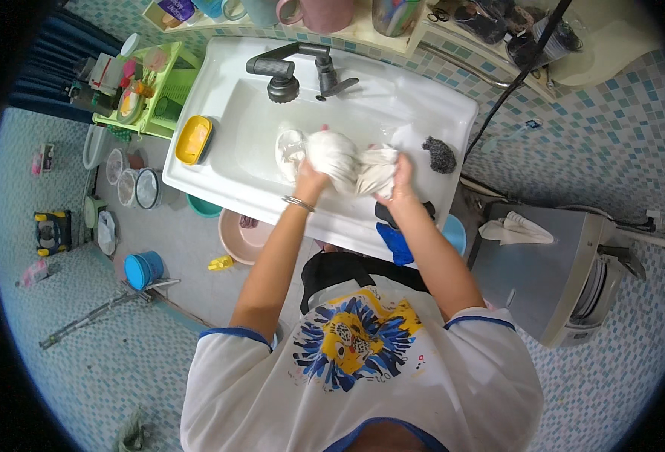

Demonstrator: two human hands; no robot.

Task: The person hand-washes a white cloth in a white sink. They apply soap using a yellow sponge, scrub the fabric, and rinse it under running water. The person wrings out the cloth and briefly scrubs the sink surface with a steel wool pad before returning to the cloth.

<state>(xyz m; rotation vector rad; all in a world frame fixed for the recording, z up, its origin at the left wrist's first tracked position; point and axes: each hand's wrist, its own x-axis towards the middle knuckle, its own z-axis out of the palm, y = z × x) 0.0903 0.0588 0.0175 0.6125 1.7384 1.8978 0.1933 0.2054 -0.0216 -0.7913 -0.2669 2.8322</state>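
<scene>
A bunched wet-looking white cloth (334, 157) is stretched between my two hands over the white sink (223, 200). My left hand (313, 183), with a bangle at its wrist, is closed on the cloth's left part. Its right end is gripped by my right hand (402, 184). The cloth narrows between two bulging parts, and another pale bunch lies at its left; whether they are one piece I cannot tell. Behind the cloth stands a dark grey tap (325, 71). A yellow soap dish (194, 141) sits on the left rim, a dark scrubber (439, 154) on the right.
A blue cloth (395, 242) hangs at the sink's front edge, below my right forearm. On the floor are a pink basin (234, 239) and a blue bucket (143, 269). A grey appliance (524, 260) stands at right; a green rack (174, 90) at left.
</scene>
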